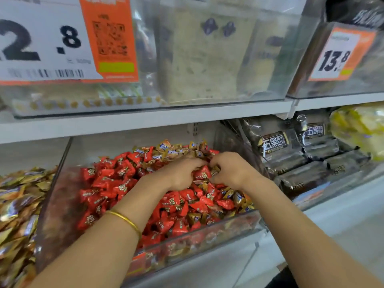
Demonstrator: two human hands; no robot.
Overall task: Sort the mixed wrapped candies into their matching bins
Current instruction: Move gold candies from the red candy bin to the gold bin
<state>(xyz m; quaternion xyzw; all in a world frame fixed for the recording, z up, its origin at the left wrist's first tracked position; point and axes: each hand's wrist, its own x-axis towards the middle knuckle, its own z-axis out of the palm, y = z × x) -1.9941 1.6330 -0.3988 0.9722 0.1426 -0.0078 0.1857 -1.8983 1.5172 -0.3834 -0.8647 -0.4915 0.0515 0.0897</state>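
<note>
Candies of two kinds share the bin (60,183): red candies (116,183) fill most of it, and gold candies (166,150) lie along the back and down the right side. Our left hand (182,173) and right hand (230,169) are both down in the pile toward the back right, knuckles up and nearly touching each other. The fingers (196,163) of both hands are curled into the wrappers. Their tips are buried, so we cannot tell whether either hand grips anything. One red candy (202,173) sits in the gap between the hands. Just beyond the bin's clear left wall lies the left heap (18,204), which looks all gold, so we judge that the gold ones belong there.

We take the step in hand to be picking gold strays out of the red. To do it well, we should spread the top layer with the fingertips, gather gold pieces into one palm, and let any red slip back before lifting. The wrappers look slick, so a loose handful may spill. We would do better to take small handfuls and carry them low across the wall. Much gold lies among the red, so the sort looks far from done.
</note>
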